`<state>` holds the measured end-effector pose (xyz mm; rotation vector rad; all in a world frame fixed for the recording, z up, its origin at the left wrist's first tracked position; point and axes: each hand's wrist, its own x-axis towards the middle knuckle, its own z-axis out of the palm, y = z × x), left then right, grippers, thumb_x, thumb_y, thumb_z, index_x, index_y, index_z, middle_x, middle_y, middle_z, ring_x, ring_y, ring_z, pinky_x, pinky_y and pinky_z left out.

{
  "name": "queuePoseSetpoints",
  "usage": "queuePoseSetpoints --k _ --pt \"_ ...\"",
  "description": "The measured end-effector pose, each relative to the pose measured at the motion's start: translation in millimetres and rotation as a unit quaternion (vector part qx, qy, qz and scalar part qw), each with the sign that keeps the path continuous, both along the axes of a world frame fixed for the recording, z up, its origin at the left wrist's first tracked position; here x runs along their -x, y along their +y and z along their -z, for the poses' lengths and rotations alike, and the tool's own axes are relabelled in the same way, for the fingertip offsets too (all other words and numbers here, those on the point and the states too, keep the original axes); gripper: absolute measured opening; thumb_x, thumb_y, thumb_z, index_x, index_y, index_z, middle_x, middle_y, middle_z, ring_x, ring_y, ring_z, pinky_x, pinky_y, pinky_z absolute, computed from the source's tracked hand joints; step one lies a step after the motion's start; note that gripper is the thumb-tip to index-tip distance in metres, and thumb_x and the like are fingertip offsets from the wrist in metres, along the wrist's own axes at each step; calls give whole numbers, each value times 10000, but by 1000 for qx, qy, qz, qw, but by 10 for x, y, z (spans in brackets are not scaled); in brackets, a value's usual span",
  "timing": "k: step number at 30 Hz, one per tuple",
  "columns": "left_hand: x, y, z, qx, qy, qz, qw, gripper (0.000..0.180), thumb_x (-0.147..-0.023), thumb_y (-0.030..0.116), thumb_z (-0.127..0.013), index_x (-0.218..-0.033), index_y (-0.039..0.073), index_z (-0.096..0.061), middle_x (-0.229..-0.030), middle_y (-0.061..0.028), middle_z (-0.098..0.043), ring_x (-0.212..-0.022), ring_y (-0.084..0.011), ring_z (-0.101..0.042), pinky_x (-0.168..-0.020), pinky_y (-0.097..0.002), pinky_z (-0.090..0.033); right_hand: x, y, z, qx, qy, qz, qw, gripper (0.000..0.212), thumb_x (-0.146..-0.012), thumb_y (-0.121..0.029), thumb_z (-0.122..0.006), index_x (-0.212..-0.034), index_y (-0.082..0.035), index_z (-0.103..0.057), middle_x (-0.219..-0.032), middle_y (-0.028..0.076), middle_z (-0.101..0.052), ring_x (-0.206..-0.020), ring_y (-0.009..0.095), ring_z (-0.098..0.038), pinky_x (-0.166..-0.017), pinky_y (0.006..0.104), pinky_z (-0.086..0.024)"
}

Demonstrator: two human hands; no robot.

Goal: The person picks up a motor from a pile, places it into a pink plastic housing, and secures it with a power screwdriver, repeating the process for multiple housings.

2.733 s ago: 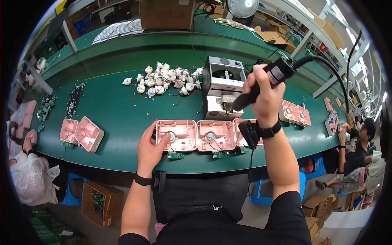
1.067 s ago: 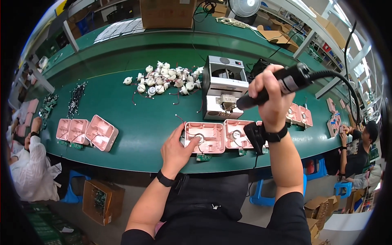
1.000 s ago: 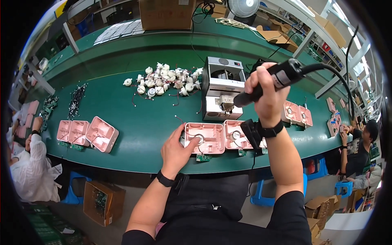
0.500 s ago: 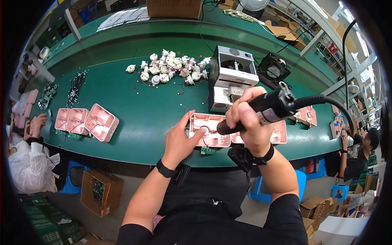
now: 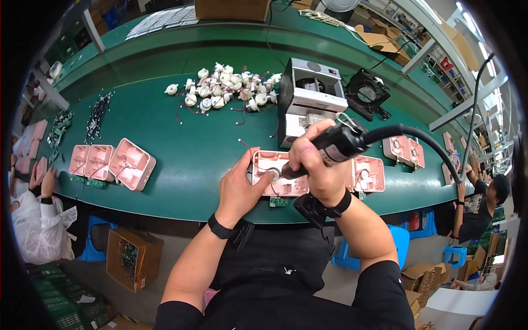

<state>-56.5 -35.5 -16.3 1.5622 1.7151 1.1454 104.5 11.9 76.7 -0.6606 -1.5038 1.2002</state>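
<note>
In my right hand is a black electric screwdriver with a thick cable, its fingers wrapped around the body. The tool's front end points down and left into a pink plastic housing. My left hand grips that housing by its left side, fingers along the outer edge and thumb inside on a white round part. The screwdriver's tip lies close to the thumb; whether it touches a screw I cannot tell. A green circuit board hangs at the housing's front edge. Another pink housing stands to the right, partly behind my right hand.
Several white motor-like parts with wires lie heaped behind. A boxy screw feeder machine and a black fan stand back right. Pink housings sit left, with dark small parts beyond. Co-workers sit at both ends.
My right hand and the screwdriver have moved left and slightly down, the tool's rear end swinging left. My left hand keeps its hold on the housing. The view has shifted slightly.
</note>
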Motion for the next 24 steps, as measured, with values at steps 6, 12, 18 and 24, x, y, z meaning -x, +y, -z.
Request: queuePoseSetpoints --k 6,12,18,24 --pt "19 20 178 -50 24 -16 998 696 -789 385 -796 -1376 93 -561 -1206 -154 -684 -1048 -345 -683 -856 -416 -547 -229 49 -332 -66 113 28 991 151 -959 -115 -590 -1036 -29 -493 -700 60 -539 -568 161 -524 -571 326 -480" --pt "2 -9 31 -42 76 1 996 810 -756 438 -795 -1423 76 -512 -1312 -144 -638 -1098 -342 -667 -887 -426 -544 -369 466 -592 -127 92 110 981 136 -961 -124 -606 -1030 -42 -522 -696 63 -538 -561 171 -522 -553 331 -461" --pt "42 -58 65 2 51 10 999 834 -745 420 -798 -1437 69 -493 -1296 -138 -648 -1089 -331 -672 -877 -423 -547 -269 560 -493 -80 74 108 988 105 -968 -100 -592 -1020 -40 -525 -692 64 -533 -557 173 -518 -563 334 -459" --pt "18 -88 97 -24 53 2 998 807 -748 385 -802 -1425 65 -503 -1282 -133 -653 -1070 -323 -679 -856 -413 -553 -3 -64 -418 -20 105 -19 994 145 -967 -114 -589 -1042 -55 -480 -702 68 -525 -580 172 -517 -580 332 -465"
